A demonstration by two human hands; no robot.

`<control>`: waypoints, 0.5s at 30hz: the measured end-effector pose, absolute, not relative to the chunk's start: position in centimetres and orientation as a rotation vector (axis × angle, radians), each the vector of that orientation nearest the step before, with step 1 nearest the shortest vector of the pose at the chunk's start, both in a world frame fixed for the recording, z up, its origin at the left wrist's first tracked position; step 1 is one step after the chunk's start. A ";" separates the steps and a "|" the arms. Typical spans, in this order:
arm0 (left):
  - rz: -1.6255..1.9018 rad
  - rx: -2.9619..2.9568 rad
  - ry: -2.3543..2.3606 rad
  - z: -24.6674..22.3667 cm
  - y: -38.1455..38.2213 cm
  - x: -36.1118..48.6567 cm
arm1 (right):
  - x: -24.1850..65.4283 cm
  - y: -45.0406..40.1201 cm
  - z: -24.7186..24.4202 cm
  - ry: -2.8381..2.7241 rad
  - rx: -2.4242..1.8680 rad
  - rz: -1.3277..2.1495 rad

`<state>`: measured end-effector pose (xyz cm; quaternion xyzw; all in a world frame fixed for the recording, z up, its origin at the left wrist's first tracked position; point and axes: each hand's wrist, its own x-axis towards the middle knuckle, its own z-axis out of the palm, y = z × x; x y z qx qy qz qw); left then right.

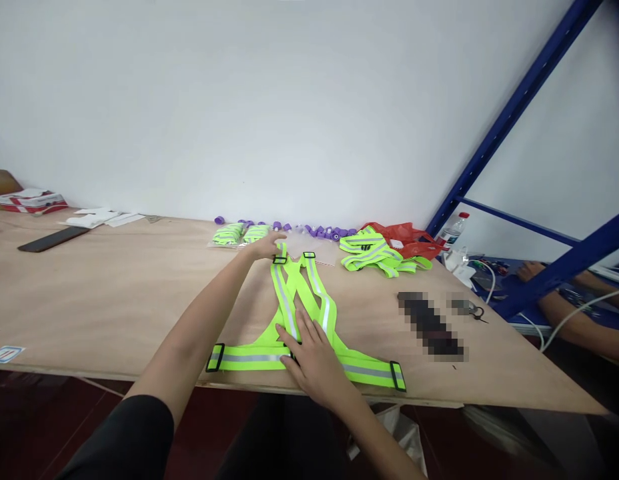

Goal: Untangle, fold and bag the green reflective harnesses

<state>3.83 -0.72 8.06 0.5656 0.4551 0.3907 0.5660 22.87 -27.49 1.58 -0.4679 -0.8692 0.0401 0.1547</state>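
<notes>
A neon-yellow reflective vest (285, 303) of straps with grey stripes and black buckles lies spread on the wooden table before me. Its two shoulder straps run away from me, and its waist strap stretches along the near edge. My left hand (265, 247) reaches to the far end of the left shoulder strap, fingers closed on it by the buckle; the fingertips are partly hidden. Flat on the middle of the waist strap and the strap crossing rests my right hand (314, 357), its fingers extended and apart.
Behind the vest lie packed bags of yellow straps (229, 235), a clear plastic bag (319, 249) and several purple rolls (319, 232). Right of these are loose yellow straps (372, 253), a red bag (407, 237) and a bottle (452, 230). Another person's arm (569, 320) shows beyond a blue frame (514, 100).
</notes>
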 end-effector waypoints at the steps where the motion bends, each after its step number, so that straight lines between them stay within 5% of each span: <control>1: 0.911 1.380 1.118 7.9 -0.5 3.8 | 22.9 -27.5 1.5 -2.488 -1.335 0.108; 15: 1.062 1.733 1.704 4.6 -2.1 6.7 | 22.8 -27.5 1.4 -2.450 -1.323 0.102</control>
